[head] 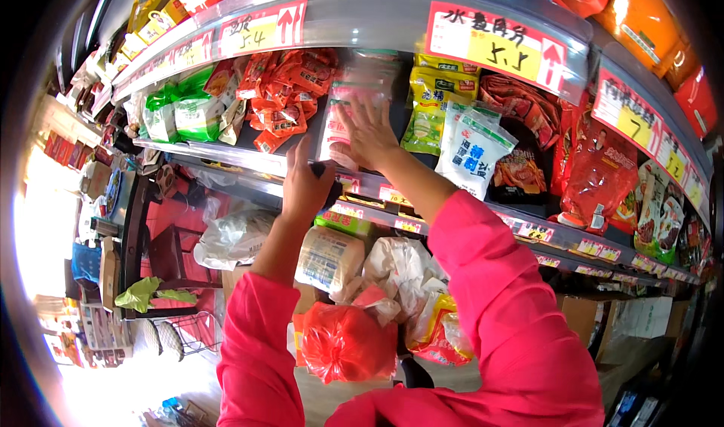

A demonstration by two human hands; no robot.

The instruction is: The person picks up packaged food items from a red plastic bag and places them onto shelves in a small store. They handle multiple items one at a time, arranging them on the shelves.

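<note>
My right hand [367, 133] lies with spread fingers on a pink and clear plastic packet [335, 127] on the store shelf. To its left, my left hand [308, 181] is at the shelf's front edge, curled around a dark object [330, 192] that is mostly hidden; I cannot tell what it is. Small red snack packets [283, 102] are heaped left of the pink packet. Right of my right hand stand a yellow and green seasoning bag [432, 107] and a white bag with blue writing [472, 147].
Price tags line the shelf edge [362, 11] above. Green and white packs [195, 113] are at the left, red pouches [602, 172] at the right. Below are a red plastic bag [348, 342], a whitish bag [240, 237] and a wrapped package [330, 257]. A dark table [131, 229] stands at the left.
</note>
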